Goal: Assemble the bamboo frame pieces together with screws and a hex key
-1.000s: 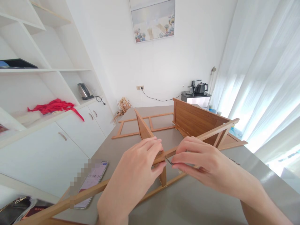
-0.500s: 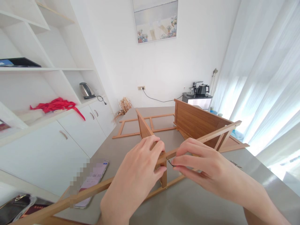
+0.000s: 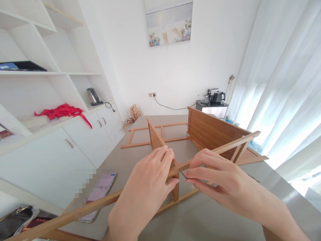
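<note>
A wooden frame (image 3: 100, 205) slants across the near side, its long rail meeting an upright wooden shelf panel (image 3: 155, 134) near the middle. My left hand (image 3: 147, 180) is closed around this joint, fingers over the top and thumb below. In a pinch, my right hand (image 3: 220, 177) holds a thin metal hex key (image 3: 184, 174), mostly covered by the fingers. The key's tip meets the rail at the joint, where a small screw head seems to sit. Behind my right hand, a wide wooden panel (image 3: 213, 129) stands on edge, joined to the frame's far end.
A phone (image 3: 101, 194) showing a timer lies on the grey table (image 3: 215, 217) at left. Another ladder-like wooden frame (image 3: 135, 145) lies flat beyond the shelf panel. Right of my right hand is a small metal item (image 3: 253, 178). White cabinets (image 3: 82, 147) line the left.
The view has shifted slightly. Both hands keep the same places on the joint, and the hex key has turned a little, if at all.
</note>
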Motion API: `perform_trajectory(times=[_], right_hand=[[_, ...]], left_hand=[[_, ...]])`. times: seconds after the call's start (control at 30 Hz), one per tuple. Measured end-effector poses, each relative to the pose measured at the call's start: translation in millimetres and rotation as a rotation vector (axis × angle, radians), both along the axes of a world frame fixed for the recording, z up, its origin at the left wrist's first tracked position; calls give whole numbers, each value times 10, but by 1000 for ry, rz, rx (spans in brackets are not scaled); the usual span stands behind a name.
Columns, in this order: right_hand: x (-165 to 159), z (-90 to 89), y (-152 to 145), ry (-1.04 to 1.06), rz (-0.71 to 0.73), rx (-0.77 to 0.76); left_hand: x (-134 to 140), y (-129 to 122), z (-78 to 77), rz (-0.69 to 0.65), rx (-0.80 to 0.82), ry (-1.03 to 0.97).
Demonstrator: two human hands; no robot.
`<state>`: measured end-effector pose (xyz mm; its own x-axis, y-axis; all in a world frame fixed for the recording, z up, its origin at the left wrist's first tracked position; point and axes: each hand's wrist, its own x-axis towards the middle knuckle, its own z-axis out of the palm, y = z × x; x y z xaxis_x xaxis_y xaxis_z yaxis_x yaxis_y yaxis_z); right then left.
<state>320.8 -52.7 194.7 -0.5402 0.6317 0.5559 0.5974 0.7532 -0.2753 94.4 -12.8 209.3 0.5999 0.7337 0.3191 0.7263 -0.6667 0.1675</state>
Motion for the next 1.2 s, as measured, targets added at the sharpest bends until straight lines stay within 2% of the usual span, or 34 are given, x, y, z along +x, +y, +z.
perform_trajectory(times=[0.37, 0.7, 1.2], right_hand=[[-11, -13, 0, -23, -18, -12], [-100, -1, -105, -134, -104, 183], [-171, -6, -119, -161, -143, 274]], left_hand=[[-6, -15, -10, -8, -22, -11], [-10, 11, -28, -15, 0, 5], [-15, 8, -37, -22, 10, 12]])
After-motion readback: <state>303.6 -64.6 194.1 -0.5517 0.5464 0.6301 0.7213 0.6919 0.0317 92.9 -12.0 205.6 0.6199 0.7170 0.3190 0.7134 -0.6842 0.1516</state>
